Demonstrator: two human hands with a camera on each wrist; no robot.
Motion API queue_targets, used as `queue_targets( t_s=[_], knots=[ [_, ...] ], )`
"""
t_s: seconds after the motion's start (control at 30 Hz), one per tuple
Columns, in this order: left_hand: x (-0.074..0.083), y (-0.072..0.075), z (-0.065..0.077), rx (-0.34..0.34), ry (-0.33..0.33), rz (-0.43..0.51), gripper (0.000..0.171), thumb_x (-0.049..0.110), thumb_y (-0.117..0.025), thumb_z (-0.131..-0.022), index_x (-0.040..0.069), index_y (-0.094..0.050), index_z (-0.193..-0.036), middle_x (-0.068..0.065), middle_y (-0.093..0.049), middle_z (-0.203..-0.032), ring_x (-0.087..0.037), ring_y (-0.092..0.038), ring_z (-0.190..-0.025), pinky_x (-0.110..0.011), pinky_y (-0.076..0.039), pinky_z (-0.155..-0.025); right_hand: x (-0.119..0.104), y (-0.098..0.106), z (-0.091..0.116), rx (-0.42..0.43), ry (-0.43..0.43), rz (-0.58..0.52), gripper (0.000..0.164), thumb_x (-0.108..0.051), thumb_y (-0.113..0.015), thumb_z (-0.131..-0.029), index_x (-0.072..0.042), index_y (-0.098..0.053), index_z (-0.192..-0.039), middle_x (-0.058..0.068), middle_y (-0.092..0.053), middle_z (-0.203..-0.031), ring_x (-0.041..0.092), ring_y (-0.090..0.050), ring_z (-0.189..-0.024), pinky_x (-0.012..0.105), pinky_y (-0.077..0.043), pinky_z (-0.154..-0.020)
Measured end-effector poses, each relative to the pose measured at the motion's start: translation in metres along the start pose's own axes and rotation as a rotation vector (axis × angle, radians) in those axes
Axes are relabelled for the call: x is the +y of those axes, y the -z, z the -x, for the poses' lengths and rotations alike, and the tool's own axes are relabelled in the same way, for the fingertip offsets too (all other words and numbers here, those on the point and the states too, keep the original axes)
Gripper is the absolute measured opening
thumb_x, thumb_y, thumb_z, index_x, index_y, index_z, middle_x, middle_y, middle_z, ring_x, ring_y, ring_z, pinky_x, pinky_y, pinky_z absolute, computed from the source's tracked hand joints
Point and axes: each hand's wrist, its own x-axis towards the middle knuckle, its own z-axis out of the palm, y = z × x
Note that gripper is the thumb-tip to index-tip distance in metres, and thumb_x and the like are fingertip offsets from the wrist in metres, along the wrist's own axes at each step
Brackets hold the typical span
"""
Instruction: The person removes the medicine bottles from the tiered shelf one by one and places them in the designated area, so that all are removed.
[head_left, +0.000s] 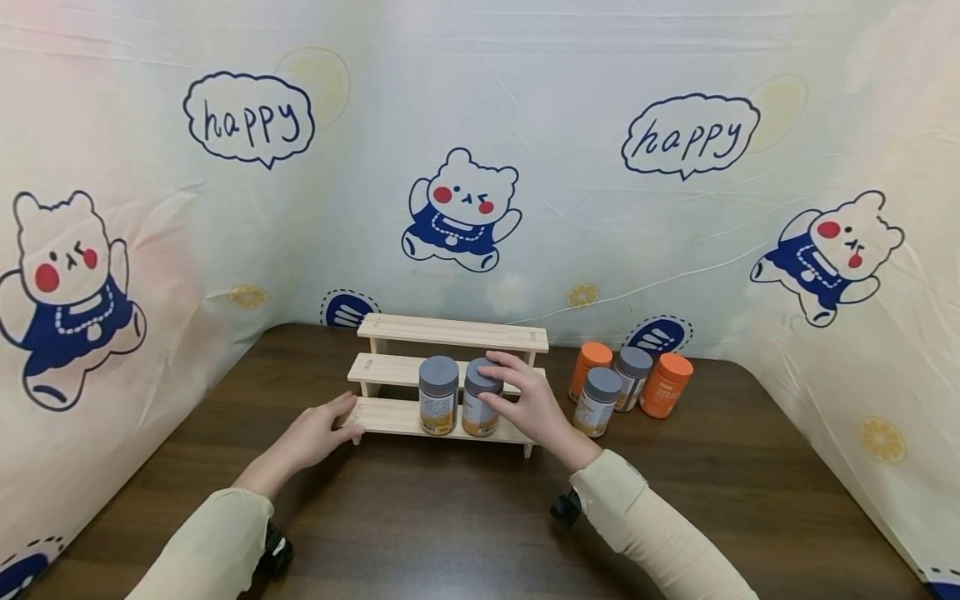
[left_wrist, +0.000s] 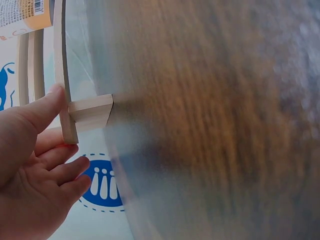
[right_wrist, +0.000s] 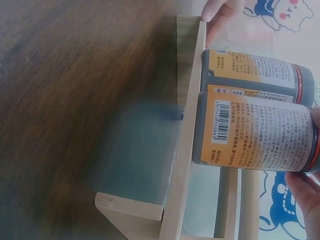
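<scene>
The person wears pale cream sleeves (head_left: 206,537) and black wrist cameras (head_left: 276,552).

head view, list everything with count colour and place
table: 1, brown, lower half
cloth: 1, pale, behind table
printed bears: 3, white and blue, cloth
printed bubbles: 2, blue outlines, cloth
printed fruit slices: several, yellow-orange, cloth
printed badges: several, blue, cloth
rack: 1, pale wood, on table
grey-lidded jars: 4, grey-orange, two on rack, two right of it
orange jars: 2, orange, right of rack
wrist devices: 2, black, wrists
sleeves: 2, cream, forearms
left hand: 1, bare, rack's left end
right hand: 1, bare, rack's right-hand jar
</scene>
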Motion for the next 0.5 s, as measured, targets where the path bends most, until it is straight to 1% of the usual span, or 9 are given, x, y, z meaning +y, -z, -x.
queue_targets(
  t_s=[0.3,0.5],
  knots=[
    [0.0008,0.0003,-0.0002,-0.005,0.000,0.002,0.060,0.024,-0.062,-0.089,-0.011,-0.041,-0.132,-0.030,-0.036,-0.136,-0.045,-0.038,-0.121,-0.055,-0.032,-0.096,0.0012,0.0020,0.0014,0.021,0.004,0.023,0.035,-0.003,-0.072,-0.079,-0.001,-0.065,-0.113,0.011,-0.051,-0.128,0.025,-0.054,-0.111,0.034,-0.051,-0.078],
    [0.0007,0.0005,-0.0002,-0.003,-0.003,0.002,0.060,0.024,-0.062,-0.089,-0.012,-0.041,-0.132,-0.030,-0.036,-0.136,-0.045,-0.037,-0.121,-0.055,-0.032,-0.096,0.0001,0.0082,0.0013,0.048,0.021,0.030,0.035,0.000,-0.073,-0.077,0.000,-0.066,-0.111,0.018,-0.052,-0.126,0.026,-0.054,-0.111,0.033,-0.051,-0.078]
  ],
)
